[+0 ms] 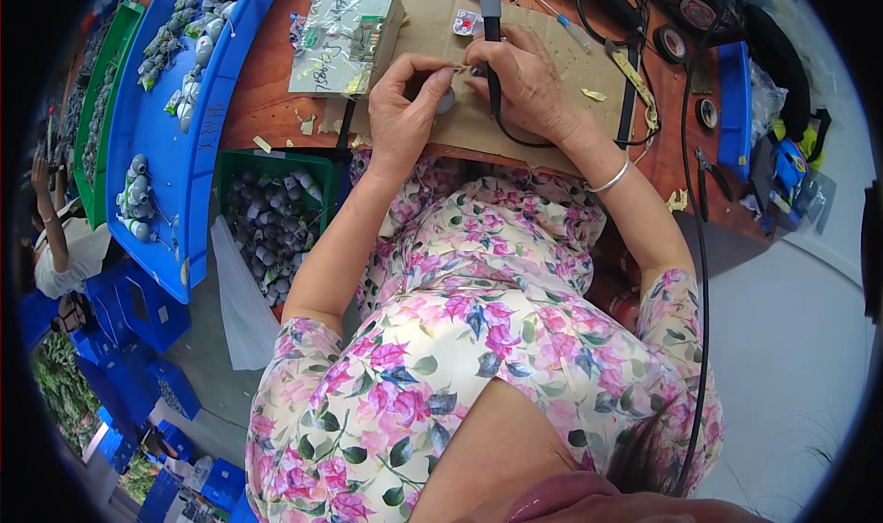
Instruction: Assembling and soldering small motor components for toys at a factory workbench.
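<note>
My left hand [405,104] is closed, thumb and forefinger pinched together over the cardboard sheet [552,109]. A small grey rounded part [446,101] shows beneath its fingertips. Fingertip to fingertip with it, my right hand [524,77] is also closed, and whatever it pinches is too small to name. In front of the right hand runs a grey tool handle [490,3] with a black cord end; its tip is out of sight, and I cannot tell whether the hand grips it. A small white-and-red piece [467,22] lies just beyond.
At left stand a handwritten-on box [331,54], a long blue tray [156,155] and a green crate [333,178] of grey parts. Pliers [706,178], tape rolls [670,45] and a screwdriver [570,31] lie right. A black cable [704,293] hangs beside my right arm. Another person [64,247] sits far left.
</note>
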Demonstrator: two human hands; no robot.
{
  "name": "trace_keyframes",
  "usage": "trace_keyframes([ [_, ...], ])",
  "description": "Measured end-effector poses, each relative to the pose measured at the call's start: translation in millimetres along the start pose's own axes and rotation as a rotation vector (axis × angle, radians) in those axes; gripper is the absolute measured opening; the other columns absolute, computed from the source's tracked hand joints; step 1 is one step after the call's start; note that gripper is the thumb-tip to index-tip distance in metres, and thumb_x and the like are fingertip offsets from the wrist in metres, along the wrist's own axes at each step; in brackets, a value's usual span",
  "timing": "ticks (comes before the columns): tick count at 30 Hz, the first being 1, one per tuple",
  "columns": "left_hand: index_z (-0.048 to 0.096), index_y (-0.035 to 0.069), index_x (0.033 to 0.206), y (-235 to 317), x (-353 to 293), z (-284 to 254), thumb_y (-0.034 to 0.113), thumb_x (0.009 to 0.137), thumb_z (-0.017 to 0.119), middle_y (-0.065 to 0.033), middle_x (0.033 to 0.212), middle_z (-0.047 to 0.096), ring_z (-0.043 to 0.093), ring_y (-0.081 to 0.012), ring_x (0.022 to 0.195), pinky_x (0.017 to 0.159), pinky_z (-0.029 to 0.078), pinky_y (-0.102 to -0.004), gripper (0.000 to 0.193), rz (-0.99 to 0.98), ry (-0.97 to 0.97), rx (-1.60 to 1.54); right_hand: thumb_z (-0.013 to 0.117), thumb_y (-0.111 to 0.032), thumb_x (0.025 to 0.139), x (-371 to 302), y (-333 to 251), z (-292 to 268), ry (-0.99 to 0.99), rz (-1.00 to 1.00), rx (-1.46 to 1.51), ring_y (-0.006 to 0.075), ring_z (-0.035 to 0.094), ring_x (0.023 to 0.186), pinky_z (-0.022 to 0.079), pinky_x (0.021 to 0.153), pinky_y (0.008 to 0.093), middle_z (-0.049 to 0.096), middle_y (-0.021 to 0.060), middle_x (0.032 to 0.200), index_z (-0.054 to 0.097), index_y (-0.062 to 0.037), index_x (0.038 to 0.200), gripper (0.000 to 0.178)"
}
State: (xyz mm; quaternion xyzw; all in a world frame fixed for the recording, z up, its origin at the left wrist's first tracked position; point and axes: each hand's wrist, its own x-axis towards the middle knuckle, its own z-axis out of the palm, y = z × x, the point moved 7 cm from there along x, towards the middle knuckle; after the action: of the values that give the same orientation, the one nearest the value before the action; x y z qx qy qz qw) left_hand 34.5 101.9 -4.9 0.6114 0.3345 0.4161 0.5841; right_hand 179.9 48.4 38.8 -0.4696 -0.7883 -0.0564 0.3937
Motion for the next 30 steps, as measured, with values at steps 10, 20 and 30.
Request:
trace_keyframes([
  [10, 0.062, 0.000, 0.101, 0, 17, 10, 0.013, 0.101, 0.058, -0.0069, 0.094, 0.075, 0.069, -0.0120, 0.085, 0.075, 0.053, -0.0266, 0.013, 0.066, -0.026, 0.013, 0.071, 0.002, 0.083, -15, 12, -4, -0.126, 0.057, 0.004, 0.0344, 0.068, 0.090, 0.055, 0.075, 0.0416, 0.068, 0.0117, 0.108, 0.046, -0.0068, 0.115, 0.041],
  [20, 0.067, 0.003, 0.108, 5, 33, 15, 0.019, 0.096, 0.061, -0.0071, 0.086, 0.071, 0.064, -0.0134, 0.078, 0.071, 0.049, -0.0289, 0.021, 0.010, -0.218, 0.439, 0.065, 0.010, 0.083, -17, 15, -7, -0.115, 0.132, 0.147, 0.0351, 0.068, 0.100, 0.056, 0.080, 0.0394, 0.063, 0.0143, 0.121, 0.042, -0.0079, 0.120, 0.047],
  [30, 0.070, 0.001, 0.104, 14, 38, 16, 0.037, 0.094, 0.065, -0.0143, 0.084, 0.071, 0.068, -0.0289, 0.079, 0.075, 0.051, -0.0402, 0.039, -0.047, -0.278, 0.609, 0.068, 0.007, 0.083, -11, 18, -15, -0.045, 0.063, 0.121, 0.0350, 0.066, 0.101, 0.055, 0.080, 0.0388, 0.064, 0.0144, 0.119, 0.042, -0.0083, 0.117, 0.046],
])
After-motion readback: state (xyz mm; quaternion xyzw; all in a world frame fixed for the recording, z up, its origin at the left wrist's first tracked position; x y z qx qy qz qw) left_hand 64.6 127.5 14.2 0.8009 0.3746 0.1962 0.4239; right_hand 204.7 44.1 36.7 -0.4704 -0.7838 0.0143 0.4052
